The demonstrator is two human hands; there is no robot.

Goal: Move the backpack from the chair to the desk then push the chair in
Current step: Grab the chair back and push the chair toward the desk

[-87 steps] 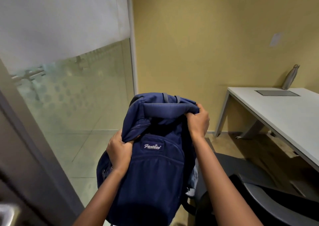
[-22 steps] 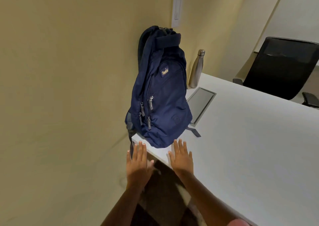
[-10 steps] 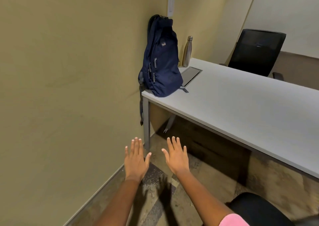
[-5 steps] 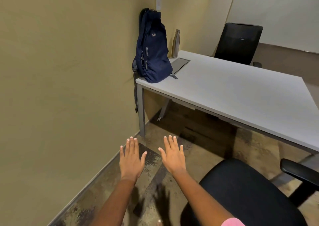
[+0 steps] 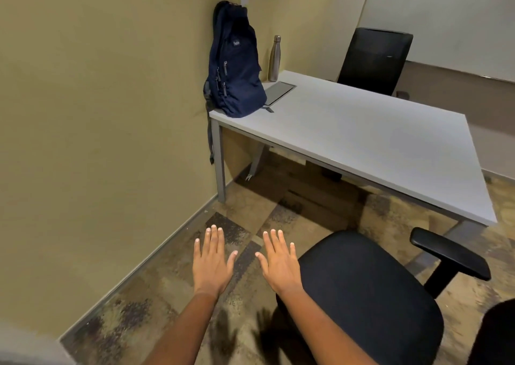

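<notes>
Upright on the far corner of the white table, a navy backpack leans against the wall, while both hands — left hand and right hand — hover palm-down, fingers spread and empty, above the floor beside a black chair.

A white rectangular desk on grey metal legs stands with its far corner against the tan walls. 3 things rest on its top, all at that corner: a navy blue fabric backpack upright at the near-left edge, leaning on the wall; a flat grey rectangular panel just beside the backpack; and a slim steel bottle upright behind the panel.
</notes>
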